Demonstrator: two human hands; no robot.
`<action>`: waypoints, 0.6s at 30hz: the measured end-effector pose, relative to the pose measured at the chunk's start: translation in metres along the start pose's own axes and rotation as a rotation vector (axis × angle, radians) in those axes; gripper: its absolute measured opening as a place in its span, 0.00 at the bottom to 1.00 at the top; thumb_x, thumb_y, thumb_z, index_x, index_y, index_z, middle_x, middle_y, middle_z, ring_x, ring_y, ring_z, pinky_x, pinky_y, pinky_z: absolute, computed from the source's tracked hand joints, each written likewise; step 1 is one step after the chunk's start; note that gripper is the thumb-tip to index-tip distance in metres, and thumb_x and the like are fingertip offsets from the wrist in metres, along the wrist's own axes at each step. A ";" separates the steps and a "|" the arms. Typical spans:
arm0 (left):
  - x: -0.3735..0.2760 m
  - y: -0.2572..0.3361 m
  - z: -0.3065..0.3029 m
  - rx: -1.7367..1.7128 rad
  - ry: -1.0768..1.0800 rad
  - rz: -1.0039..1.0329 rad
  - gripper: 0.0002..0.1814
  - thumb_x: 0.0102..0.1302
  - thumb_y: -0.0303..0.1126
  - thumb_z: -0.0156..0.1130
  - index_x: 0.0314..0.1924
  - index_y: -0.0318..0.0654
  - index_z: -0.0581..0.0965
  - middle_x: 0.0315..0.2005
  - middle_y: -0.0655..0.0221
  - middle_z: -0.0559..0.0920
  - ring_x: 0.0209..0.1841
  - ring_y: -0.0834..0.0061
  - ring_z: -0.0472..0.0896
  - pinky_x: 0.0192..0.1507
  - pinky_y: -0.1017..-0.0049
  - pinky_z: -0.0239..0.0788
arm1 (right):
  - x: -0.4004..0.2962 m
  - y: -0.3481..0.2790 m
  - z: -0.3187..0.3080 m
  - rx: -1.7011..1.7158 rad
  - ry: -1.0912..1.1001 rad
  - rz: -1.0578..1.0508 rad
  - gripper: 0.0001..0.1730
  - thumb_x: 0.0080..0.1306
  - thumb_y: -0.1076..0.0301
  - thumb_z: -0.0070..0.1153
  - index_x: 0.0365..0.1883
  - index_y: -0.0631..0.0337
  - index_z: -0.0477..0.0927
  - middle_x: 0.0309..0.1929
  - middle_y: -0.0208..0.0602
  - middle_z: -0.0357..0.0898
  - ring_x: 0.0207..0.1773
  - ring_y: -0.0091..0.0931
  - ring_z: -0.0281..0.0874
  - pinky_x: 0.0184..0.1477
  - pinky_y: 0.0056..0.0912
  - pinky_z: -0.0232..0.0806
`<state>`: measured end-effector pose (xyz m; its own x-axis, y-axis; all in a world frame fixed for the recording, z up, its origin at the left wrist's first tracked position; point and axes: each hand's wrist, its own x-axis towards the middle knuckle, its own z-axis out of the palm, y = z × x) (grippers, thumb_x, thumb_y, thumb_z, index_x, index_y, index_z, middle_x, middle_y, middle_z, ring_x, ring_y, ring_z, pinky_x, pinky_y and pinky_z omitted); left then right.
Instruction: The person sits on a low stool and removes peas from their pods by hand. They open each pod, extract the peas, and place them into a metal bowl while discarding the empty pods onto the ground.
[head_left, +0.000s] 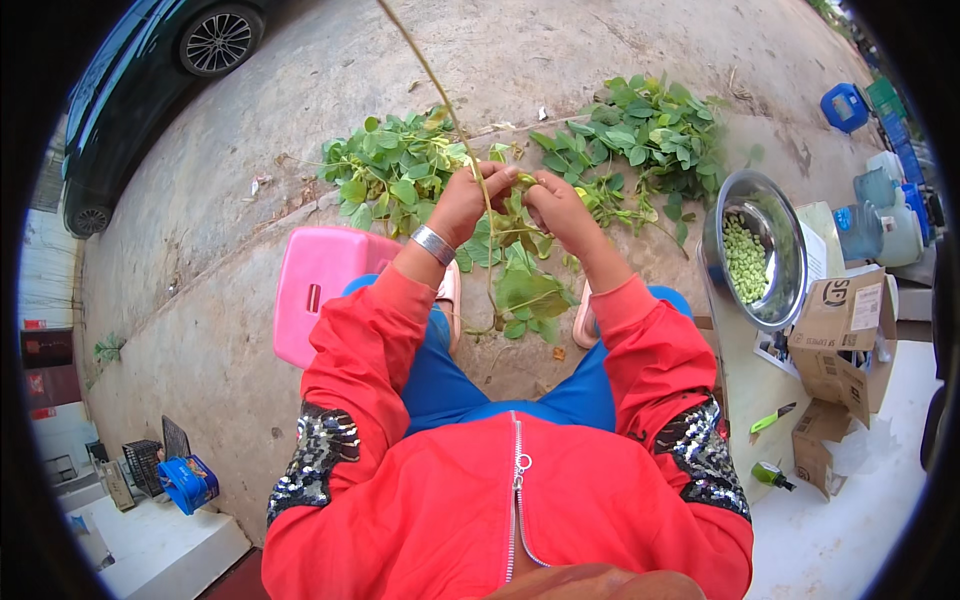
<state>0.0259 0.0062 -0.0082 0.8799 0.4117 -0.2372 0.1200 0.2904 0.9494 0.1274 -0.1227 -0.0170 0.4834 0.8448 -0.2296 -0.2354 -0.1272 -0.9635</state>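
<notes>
My left hand (474, 196), with a silver bangle at its wrist, is closed around the long stem (450, 109) of an uprooted bean plant. The stem rises past the fingers towards the top of the picture, and its leafy part (529, 294) hangs between my knees. A green bean pod (526, 180) sits between the two hands. The fingers of my right hand (556, 208) pinch its right end, while my left thumb is close against the other end. Part of the pod is hidden by the fingers.
Leafy bean plants lie in a left heap (397, 161) and a right heap (652, 127). A pink plastic stool (300, 277) stands left. On the right-hand table, a steel basin (787, 225) holds shelled green beans (742, 259), near a cardboard box (832, 322) and a green-handled knife (765, 422).
</notes>
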 end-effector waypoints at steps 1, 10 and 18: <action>0.000 0.001 0.001 0.020 -0.003 0.040 0.11 0.64 0.36 0.57 0.39 0.37 0.78 0.22 0.78 0.74 0.24 0.88 0.69 0.27 0.84 0.63 | -0.001 -0.002 -0.003 -0.016 -0.044 0.042 0.09 0.61 0.65 0.45 0.28 0.61 0.73 0.20 0.24 0.67 0.20 0.16 0.60 0.22 0.20 0.55; -0.007 0.004 -0.001 0.153 -0.156 0.143 0.14 0.66 0.31 0.51 0.51 0.41 0.71 0.29 0.75 0.74 0.28 0.87 0.72 0.27 0.85 0.63 | -0.003 -0.004 0.002 0.002 -0.183 0.056 0.22 0.65 0.46 0.50 0.28 0.59 0.76 0.17 0.23 0.68 0.17 0.14 0.62 0.18 0.16 0.55; -0.006 0.002 0.002 0.039 -0.107 0.203 0.15 0.66 0.30 0.48 0.52 0.38 0.67 0.27 0.75 0.72 0.25 0.87 0.70 0.27 0.84 0.63 | 0.001 0.000 0.003 0.131 -0.188 0.080 0.11 0.66 0.61 0.46 0.29 0.58 0.70 0.17 0.24 0.67 0.15 0.15 0.61 0.16 0.17 0.54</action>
<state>0.0214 0.0022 -0.0046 0.9314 0.3634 -0.0187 -0.0490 0.1762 0.9831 0.1257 -0.1202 -0.0171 0.2962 0.9181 -0.2633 -0.3800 -0.1397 -0.9144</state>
